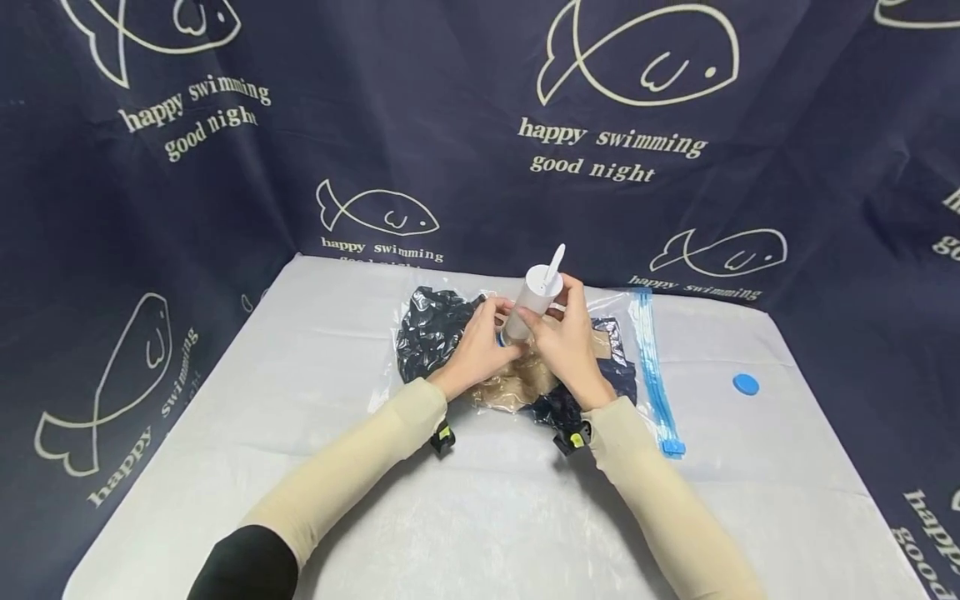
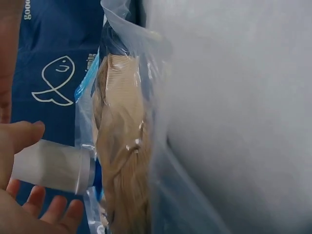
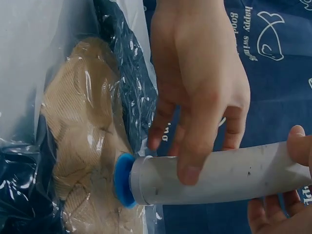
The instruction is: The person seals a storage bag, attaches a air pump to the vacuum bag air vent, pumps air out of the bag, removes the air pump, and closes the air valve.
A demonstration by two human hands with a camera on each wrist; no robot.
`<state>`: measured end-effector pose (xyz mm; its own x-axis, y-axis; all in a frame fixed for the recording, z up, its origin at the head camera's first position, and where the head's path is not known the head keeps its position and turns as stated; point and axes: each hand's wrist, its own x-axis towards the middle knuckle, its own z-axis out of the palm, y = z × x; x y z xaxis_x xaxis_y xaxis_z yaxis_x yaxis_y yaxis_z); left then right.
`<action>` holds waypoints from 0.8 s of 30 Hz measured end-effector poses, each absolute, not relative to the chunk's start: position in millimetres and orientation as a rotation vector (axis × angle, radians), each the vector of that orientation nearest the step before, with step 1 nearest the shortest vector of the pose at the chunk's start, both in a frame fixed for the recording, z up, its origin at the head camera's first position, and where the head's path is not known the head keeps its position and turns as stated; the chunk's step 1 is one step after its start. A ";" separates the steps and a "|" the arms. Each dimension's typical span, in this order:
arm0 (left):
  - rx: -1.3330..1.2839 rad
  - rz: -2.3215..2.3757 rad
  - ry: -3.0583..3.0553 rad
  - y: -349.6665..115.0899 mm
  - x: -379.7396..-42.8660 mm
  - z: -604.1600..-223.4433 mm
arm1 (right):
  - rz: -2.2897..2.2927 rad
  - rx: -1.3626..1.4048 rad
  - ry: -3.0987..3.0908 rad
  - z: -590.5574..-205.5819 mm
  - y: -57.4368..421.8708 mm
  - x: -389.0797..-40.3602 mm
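Both hands are around a white hand pump [image 1: 534, 302], a tube with a pale handle at its upper end. My right hand [image 1: 567, 343] grips the upper part of the tube. Lower down, my left hand [image 1: 480, 346] holds it between thumb and fingers. The pump's lower end meets a blue round valve [image 3: 125, 180] on a clear vacuum storage bag [image 1: 393, 362]. Inside the bag lie folded clothes: a tan ribbed garment [image 2: 126, 117] in the middle, with dark fabric [image 1: 438, 333] at the sides. The film clings in wrinkles over them.
A blue zip strip [image 1: 651, 367] runs down the bag's right side, with a blue slider [image 1: 672, 447] at its near end. Farther right on the white table [image 1: 480, 517] lies a blue round cap [image 1: 746, 384]. Dark fish-print curtains [image 1: 465, 125] stand behind and beside the table.
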<state>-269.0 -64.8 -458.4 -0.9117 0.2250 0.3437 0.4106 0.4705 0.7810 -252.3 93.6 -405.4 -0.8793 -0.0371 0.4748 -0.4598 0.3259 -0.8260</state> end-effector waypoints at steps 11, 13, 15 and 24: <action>-0.611 -0.888 -2.900 -104.5 -248.2 -443.9 | 1.576 0.491 -2.253 -405.4 98.2 -248.5; -0.594 -0.803 -2.960 -115.6 -245.0 -440.4 | 1.577 0.503 -2.243 -405.1 99.1 -249.0; -0.575 -0.738 -2.999 -125.9 -242.3 -439.6 | 1.583 0.513 -2.235 -404.6 99.7 -249.7; -0.682 -0.464 -3.068 -153.1 -230.1 -450.4 | 1.597 0.528 -2.234 -402.0 103.6 -251.1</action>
